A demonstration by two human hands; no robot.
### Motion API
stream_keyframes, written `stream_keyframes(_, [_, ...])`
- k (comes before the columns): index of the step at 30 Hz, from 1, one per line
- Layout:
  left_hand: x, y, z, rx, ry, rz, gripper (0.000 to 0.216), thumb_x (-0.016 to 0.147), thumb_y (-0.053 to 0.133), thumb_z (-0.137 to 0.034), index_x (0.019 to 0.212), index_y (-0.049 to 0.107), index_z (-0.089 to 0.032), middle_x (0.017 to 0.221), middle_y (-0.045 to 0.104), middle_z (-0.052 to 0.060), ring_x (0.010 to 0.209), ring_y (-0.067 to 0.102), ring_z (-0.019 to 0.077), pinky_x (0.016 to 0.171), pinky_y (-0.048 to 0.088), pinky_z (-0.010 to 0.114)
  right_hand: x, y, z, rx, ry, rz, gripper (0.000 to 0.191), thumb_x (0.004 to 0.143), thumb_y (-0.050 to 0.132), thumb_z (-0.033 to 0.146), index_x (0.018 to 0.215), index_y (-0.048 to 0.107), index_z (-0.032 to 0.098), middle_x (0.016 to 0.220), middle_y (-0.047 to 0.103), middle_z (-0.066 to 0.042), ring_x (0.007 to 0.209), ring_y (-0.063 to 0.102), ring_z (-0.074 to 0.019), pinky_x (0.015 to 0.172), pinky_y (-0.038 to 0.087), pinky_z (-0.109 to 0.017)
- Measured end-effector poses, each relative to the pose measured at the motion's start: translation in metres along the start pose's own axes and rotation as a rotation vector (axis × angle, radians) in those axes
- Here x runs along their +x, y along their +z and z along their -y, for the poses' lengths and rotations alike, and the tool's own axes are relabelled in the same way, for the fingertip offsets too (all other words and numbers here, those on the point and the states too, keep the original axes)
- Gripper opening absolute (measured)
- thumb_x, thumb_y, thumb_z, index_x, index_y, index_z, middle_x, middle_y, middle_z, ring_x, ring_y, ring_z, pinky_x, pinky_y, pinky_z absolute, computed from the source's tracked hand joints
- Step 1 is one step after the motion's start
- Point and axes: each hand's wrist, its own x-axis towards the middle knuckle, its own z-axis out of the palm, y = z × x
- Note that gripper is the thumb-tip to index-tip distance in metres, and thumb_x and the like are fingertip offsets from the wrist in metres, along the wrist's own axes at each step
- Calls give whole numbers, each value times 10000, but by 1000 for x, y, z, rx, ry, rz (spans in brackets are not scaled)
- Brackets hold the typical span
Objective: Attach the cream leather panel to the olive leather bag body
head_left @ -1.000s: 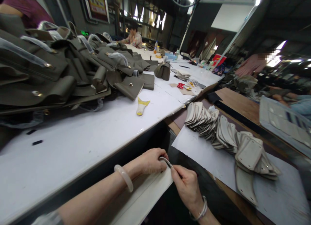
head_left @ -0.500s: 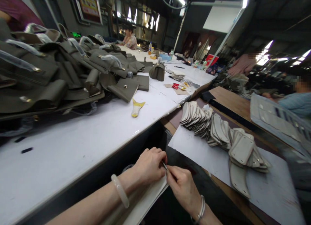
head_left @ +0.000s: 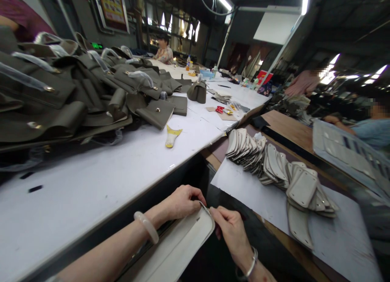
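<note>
In the head view a pale leather bag piece (head_left: pixel 179 243) with a rounded corner and a small slit near its end lies over my lap, tilted. My left hand (head_left: pixel 184 202) is closed over its far edge, thumb on the pale face and fingers behind. My right hand (head_left: pixel 230 225) pinches at the rounded corner with thumb and forefinger. Whether a small item is also between those fingertips cannot be made out. Stacks of pale leather pieces with rivets (head_left: pixel 303 188) lie on a board to my right.
A white table (head_left: pixel 100 184) runs along my left, bearing a heap of dark olive handbags (head_left: pixel 100 85) with wrapped handles. A yellow-edged piece (head_left: pixel 173 136) lies near the table edge. A wooden bench (head_left: pixel 286 127) stands at right. Other people (head_left: pixel 164 52) are farther off.
The bag piece has turned so more of its pale face and corner shows. My left hand has shifted slightly left along the edge; my right hand stays at the corner.
</note>
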Motion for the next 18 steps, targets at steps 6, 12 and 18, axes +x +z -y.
stream_keyframes(6, [-1, 0, 3, -44, -18, -25, 266, 712, 539, -235, 850, 766, -224, 808, 747, -17, 781, 651, 167, 686, 461, 239, 13, 5, -5, 323, 196, 113, 438, 737, 718, 558, 742, 532, 162, 583, 471, 61, 462, 410, -68, 390, 302, -198])
stream_keyframes(12, [-4, 1, 1, -59, 21, -5, 263, 710, 523, -230, 820, 759, -196, 746, 724, -7, 731, 630, 179, 651, 446, 248, 16, 7, -1, 420, 305, 221, 471, 704, 737, 536, 908, 520, 171, 604, 492, 74, 435, 422, -55, 336, 312, -156])
stream_keyframes(18, [5, 4, 14, -114, 7, 55, 257, 744, 485, -294, 773, 725, -205, 732, 720, -21, 737, 648, 198, 672, 460, 257, 31, 10, -10, 349, 336, 179, 571, 532, 786, 536, 877, 641, 104, 531, 547, 35, 357, 449, -89, 299, 359, -208])
